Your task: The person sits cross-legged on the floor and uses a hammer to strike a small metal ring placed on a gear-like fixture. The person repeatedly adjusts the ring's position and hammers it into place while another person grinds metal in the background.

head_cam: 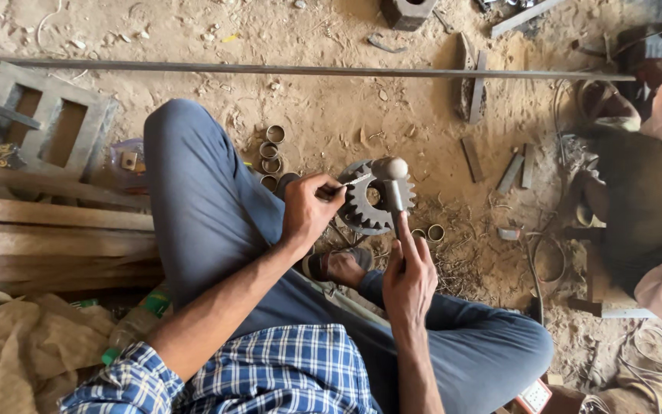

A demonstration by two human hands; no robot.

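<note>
A toothed metal sprocket (363, 207) rests on the sandy ground in front of my crossed legs. My left hand (308, 207) pinches a thin metal chisel (350, 184) whose tip points at the sprocket's hub. My right hand (408, 280) grips the handle of a hammer, index finger stretched along it. The rounded hammer head (390, 169) hovers just above the chisel's tip and the sprocket.
Several short metal rings (272, 149) lie left of the sprocket, two more rings (429, 232) to its right. A long steel rod (308, 70) crosses the ground farther off. Wooden planks (47, 230) and a metal frame (47, 119) sit left. Another person (653, 199) crouches at right.
</note>
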